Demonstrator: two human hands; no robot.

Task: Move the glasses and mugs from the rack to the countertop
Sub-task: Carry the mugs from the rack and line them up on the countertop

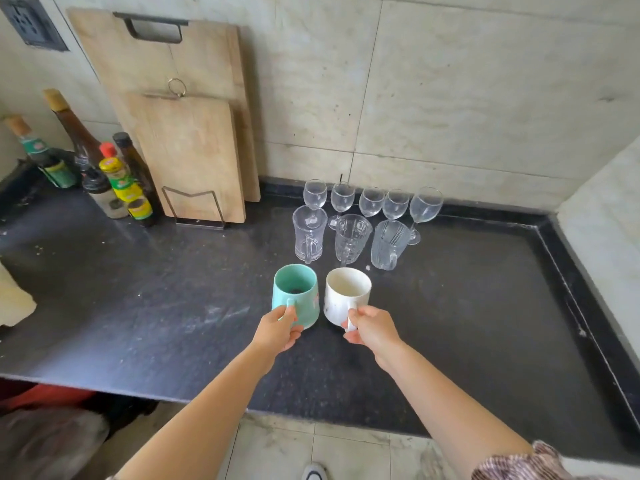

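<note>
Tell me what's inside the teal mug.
The teal mug, held by the left hand, shows a small dark patch at the bottom; what it is cannot be told. The near inner wall is hidden by its rim.

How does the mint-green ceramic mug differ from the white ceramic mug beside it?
The mint-green ceramic mug tapers toward its rim; the white ceramic mug has straighter sides. The left hand holds the green mug, the right hand the white. Both are upright, gripped by their handles.

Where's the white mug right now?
In the head view the white mug is centre frame, held by its handle in the right hand, beside the teal mug and just in front of the clear glass mugs.
</note>
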